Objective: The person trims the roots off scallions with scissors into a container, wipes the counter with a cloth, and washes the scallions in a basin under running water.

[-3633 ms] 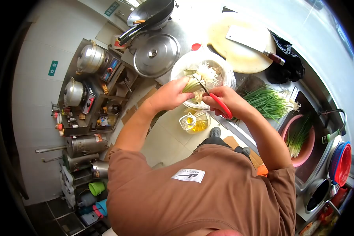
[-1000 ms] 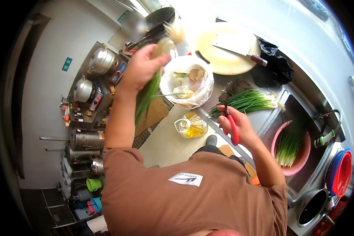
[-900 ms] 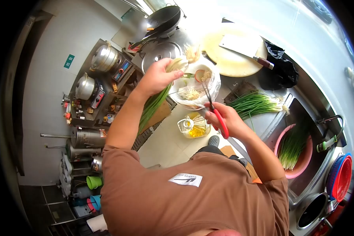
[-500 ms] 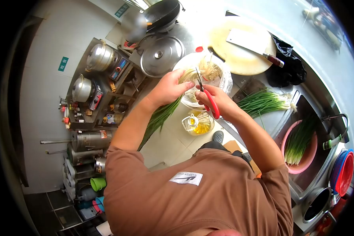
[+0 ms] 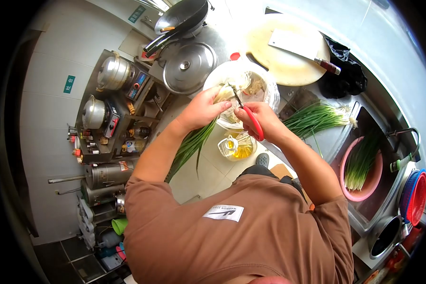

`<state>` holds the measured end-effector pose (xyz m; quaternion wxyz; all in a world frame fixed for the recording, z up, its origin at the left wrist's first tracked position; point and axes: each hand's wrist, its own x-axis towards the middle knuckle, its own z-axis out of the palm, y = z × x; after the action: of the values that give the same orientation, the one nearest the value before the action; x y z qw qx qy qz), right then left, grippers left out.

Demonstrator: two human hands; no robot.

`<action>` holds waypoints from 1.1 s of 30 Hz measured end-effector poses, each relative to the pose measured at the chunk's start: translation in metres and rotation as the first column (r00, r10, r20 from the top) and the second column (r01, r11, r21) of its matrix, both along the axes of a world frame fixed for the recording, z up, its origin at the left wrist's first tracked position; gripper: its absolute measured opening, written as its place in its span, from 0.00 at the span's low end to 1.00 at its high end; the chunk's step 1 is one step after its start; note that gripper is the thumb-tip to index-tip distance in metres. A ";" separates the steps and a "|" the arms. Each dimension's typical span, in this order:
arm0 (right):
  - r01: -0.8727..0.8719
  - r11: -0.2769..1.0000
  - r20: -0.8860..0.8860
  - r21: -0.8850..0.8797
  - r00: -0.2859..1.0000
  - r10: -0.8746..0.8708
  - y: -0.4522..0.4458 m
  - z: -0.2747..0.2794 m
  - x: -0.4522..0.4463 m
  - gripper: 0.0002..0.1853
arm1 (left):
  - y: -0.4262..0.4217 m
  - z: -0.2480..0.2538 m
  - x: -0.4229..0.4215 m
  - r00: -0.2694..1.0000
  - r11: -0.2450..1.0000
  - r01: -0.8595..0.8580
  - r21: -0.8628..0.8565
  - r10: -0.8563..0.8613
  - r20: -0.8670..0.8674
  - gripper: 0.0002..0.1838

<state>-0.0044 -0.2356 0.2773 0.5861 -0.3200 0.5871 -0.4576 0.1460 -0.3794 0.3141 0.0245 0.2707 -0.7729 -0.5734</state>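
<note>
My left hand (image 5: 202, 110) is closed around a bunch of scallions (image 5: 194, 144), whose green leaves hang down past my forearm. The pale root ends point up and to the right, over a white bin (image 5: 212, 78) with a plastic liner. In my right hand (image 5: 261, 119) is a pair of red-handled scissors (image 5: 255, 124). Their dark blades reach up to the scallions' root ends, just right of my left fingers. Pale trimmed roots (image 5: 256, 87) lie inside the bin. Whether the blades touch the roots I cannot tell.
A cleaver (image 5: 293, 46) lies on the round chopping board (image 5: 255, 40). More scallions (image 5: 312, 120) rest on the counter, and others sit in a pink basin (image 5: 344, 177) in the sink. An oil jug (image 5: 239, 147) stands on the floor below the bin. A lidded pot (image 5: 190, 71) is at left.
The view has shifted slightly. The scissors' blades have moved a little left, closer to the scallions' root ends. Both hands keep their holds.
</note>
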 end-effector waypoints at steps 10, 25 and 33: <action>-0.138 0.990 0.277 0.002 0.952 0.132 0.019 -0.008 -0.016 0.21 | -0.004 0.014 0.009 0.995 0.995 -0.095 0.036 0.094 0.034 0.16; 0.641 0.754 0.352 0.142 0.679 -0.644 0.349 -0.077 -0.047 0.23 | 0.232 0.062 -0.224 0.562 0.162 0.164 -0.973 -0.826 -0.043 0.18; 0.913 0.325 0.294 0.249 0.248 -0.923 0.498 -0.108 -0.005 0.21 | 0.457 -0.142 -0.335 0.271 0.121 0.307 -0.944 -0.962 -0.035 0.20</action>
<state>-0.0094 0.2621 0.1697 0.3164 0.1857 0.5410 -0.7568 -0.1887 0.0775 0.1723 0.1404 -0.4147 -0.8888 -0.1354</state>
